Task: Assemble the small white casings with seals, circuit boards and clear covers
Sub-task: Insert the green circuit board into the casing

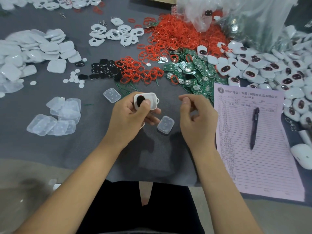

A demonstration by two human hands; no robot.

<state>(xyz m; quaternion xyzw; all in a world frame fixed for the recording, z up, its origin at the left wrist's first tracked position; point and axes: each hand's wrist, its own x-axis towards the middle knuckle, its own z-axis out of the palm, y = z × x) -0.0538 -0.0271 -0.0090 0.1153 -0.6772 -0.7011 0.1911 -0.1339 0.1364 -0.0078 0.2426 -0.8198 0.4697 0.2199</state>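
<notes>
My left hand [130, 114] grips a small white casing [149, 100] with a black insert and a bit of red seal showing inside; the thumb presses on the insert. My right hand [197, 119] hovers just right of it, fingers loosely curled, thumb and forefinger close together, and nothing visible between them. A clear cover [165, 124] lies on the grey mat between the hands, another clear cover [112, 95] just above my left hand. Red seals [177, 38] are heaped at the back, green circuit boards [194, 71] in front of them.
Black inserts [103, 68] and white discs [76, 76] lie centre-left. White back shells [25, 53] pile at the left, clear covers [57, 117] nearer. Finished casings [270, 68] heap at the right beside a pink form [244, 166] with a pen [254, 127]. Plastic bags [244, 19] stand behind.
</notes>
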